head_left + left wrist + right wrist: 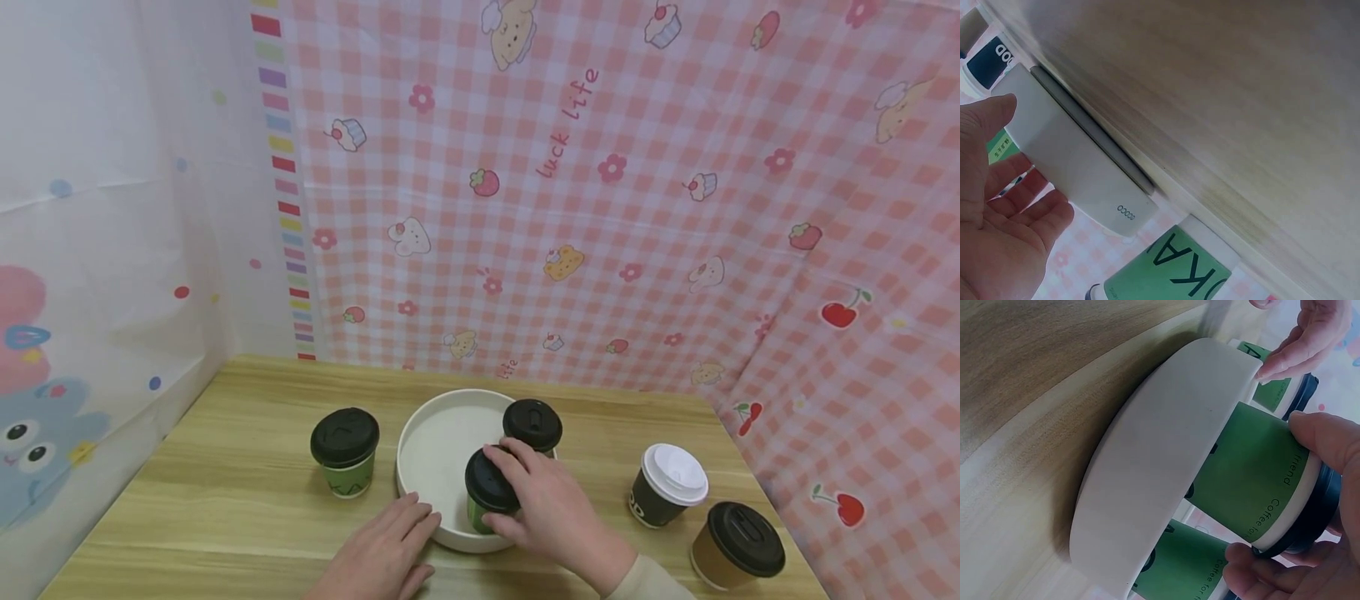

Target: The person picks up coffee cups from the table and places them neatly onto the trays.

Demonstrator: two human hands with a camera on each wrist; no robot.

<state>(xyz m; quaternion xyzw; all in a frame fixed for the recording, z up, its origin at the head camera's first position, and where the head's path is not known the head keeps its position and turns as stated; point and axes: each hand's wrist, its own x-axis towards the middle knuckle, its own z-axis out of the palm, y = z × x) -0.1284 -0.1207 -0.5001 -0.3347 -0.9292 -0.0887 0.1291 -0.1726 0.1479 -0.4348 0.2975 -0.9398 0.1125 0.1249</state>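
Observation:
My right hand (551,504) grips a green paper coffee cup (1254,469) just below its black lid (491,479). That cup stands upright in the near right part of a round white tray (431,425), its base hidden by the tray wall in the right wrist view. A second green cup with a black lid (532,425) is behind it, at the tray's right side. On the near left, my left hand (382,546) rests its extended fingers on the tray rim. Left of the tray stands another green cup (348,475), black-lidded and apart from it.
To the right on the wooden table (247,533) stand a dark cup with a white lid (663,487) and, nearer, a brown cup with a black lid (735,546). A pink checked cloth (510,275) hangs behind the table; a white cloth (112,250) hangs at the left.

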